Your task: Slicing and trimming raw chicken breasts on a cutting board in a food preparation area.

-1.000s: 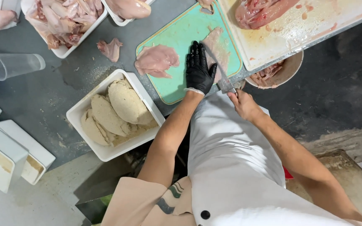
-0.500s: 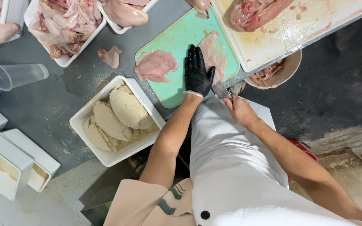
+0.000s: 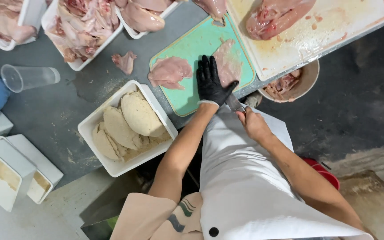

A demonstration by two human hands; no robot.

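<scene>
My black-gloved left hand [image 3: 210, 82] presses flat, steadying the pale raw chicken fillet [image 3: 227, 62] at the green plastic cutting board's [image 3: 192, 44] near edge, while my bare right hand [image 3: 254, 125] grips the steel knife [image 3: 234, 103].

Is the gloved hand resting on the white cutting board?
No, the black-gloved left hand presses on the green cutting board, beside a raw chicken piece.

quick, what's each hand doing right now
Left hand: black glove, open, pressed flat on the raw chicken fillet on the green cutting board.
Right hand: bare, closed on the knife.
</scene>
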